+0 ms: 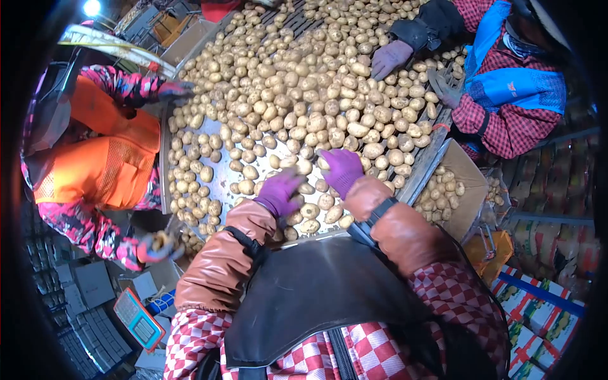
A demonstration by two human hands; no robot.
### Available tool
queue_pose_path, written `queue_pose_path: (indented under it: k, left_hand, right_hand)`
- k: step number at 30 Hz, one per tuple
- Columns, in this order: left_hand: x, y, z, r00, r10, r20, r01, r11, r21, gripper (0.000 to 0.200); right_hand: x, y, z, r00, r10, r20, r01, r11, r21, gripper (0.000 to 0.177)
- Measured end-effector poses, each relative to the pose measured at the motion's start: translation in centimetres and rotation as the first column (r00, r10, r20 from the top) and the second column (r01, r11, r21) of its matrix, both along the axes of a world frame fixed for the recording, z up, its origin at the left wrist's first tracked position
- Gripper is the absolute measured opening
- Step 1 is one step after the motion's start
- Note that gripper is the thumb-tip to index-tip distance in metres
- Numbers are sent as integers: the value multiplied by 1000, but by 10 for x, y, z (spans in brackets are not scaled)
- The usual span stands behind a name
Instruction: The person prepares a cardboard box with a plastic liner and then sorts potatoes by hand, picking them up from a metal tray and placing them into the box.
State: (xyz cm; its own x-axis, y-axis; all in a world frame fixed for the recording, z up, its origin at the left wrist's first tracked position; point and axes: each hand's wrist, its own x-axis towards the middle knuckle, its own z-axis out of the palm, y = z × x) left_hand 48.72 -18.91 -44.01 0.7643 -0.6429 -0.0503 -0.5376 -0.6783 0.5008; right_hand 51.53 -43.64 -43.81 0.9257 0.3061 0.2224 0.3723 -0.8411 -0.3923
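Many small, round, yellowish potatoes (310, 120) cover a sloping metal sorting table (218, 183). My left hand (280, 191), in a purple knitted glove, is over the near potatoes, its fingers apart and slightly blurred. To its right, my right hand (342, 170), gloved alike, reaches over the pile with fingers extended against a potato (323, 163). I make out no potato held firmly in either hand. Between and below my hands lie several loose potatoes (310, 211) near the table's front edge.
At left, a person in an orange vest (104, 171) has one hand on the table and another below it. A co-worker in a blue apron (516, 88) reaches in from the right. A cardboard box (468, 190) of potatoes stands at the right edge; a scale (138, 320) sits lower left.
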Motion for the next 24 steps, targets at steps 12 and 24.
queue_pose_path:
  k: [12,24]
  left_hand:
    - [6,-26,85,-65,-579,-813,-980,191,-57,21]
    - [18,-29,15,7,-397,-918,-924,348,-157,32]
  right_hand:
    - [68,-9,60,948,-147,-281,234,923,306,46]
    - [68,-1,49,886,-287,-363,130,908,-399,25]
